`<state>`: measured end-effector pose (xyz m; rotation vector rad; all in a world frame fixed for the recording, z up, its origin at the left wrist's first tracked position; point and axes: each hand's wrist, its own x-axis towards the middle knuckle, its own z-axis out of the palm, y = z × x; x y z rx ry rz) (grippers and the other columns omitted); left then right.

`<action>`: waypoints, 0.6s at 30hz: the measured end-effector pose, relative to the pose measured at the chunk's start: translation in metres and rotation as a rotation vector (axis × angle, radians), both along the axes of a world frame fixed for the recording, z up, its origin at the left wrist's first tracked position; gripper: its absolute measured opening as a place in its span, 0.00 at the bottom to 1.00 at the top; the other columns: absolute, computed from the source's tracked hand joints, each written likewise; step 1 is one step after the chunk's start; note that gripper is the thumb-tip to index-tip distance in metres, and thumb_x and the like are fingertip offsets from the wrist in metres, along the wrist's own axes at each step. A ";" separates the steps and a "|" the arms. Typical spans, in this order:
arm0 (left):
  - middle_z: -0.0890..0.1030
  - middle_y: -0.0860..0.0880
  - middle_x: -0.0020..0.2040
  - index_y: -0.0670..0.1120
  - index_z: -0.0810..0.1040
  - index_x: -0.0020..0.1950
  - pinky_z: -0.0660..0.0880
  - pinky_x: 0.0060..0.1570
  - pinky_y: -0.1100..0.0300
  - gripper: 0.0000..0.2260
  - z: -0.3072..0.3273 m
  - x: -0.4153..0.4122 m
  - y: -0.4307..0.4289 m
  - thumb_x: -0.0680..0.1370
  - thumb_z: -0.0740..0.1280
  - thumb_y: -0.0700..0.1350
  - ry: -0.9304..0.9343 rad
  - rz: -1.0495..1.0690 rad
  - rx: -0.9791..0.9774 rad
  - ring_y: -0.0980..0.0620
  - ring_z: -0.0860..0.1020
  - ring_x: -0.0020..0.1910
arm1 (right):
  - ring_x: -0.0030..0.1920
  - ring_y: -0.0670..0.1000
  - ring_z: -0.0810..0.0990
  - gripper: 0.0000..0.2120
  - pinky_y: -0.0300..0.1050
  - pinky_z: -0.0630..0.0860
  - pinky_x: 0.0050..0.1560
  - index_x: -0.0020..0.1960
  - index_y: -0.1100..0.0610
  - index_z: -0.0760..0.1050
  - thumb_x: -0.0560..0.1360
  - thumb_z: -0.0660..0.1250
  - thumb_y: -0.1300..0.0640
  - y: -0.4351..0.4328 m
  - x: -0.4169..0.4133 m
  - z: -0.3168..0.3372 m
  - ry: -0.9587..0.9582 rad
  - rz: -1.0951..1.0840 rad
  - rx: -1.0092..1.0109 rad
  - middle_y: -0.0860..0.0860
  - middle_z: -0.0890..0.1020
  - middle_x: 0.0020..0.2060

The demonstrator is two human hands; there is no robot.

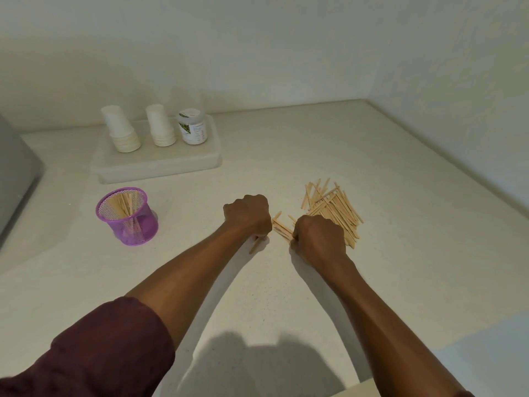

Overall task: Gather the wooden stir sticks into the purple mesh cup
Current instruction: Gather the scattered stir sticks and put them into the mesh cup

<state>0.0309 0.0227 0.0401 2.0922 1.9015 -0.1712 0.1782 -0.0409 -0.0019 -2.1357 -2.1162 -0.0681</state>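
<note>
Below us, both hands are down on the pale worktop (372,282), side by side and close together but apart. The left hand (248,216) is curled into a fist with its knuckles turned away from us. A single stick (255,245) pokes out from under the heel of it and lies slanted on the surface, so we take it that this hand grips that stick. The right hand (318,239) is also curled, sitting at the near edge of the pile of loose sticks (336,206). A small bundle (282,227) fans out from its thumb side toward the left hand, held in the curl of the fingers. The fingertips themselves are hidden from us on both hands.

The pile lies in a rough heap just beyond and to the right of the right hand, its sticks crossing at many angles. Well to the left stands the purple mesh cup (137,227), upright, with a handful of sticks in the cup (123,204) leaning against its wall.

Behind the cup we see a white tray (160,166) near the wall. It carries two stacks of upturned paper cups (120,130) and a lidded jar (192,127) with a label. A grey object (14,173) shows at the left edge. A dark red sleeve (100,348) is pushed up on the left arm.
</note>
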 end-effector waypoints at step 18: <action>0.85 0.48 0.38 0.42 0.84 0.39 0.79 0.43 0.53 0.13 0.002 -0.056 -0.020 0.70 0.79 0.52 -0.400 0.178 0.103 0.47 0.85 0.41 | 0.28 0.47 0.81 0.06 0.43 0.75 0.33 0.35 0.59 0.86 0.70 0.75 0.61 -0.007 0.027 0.019 0.807 -0.168 -0.203 0.51 0.85 0.30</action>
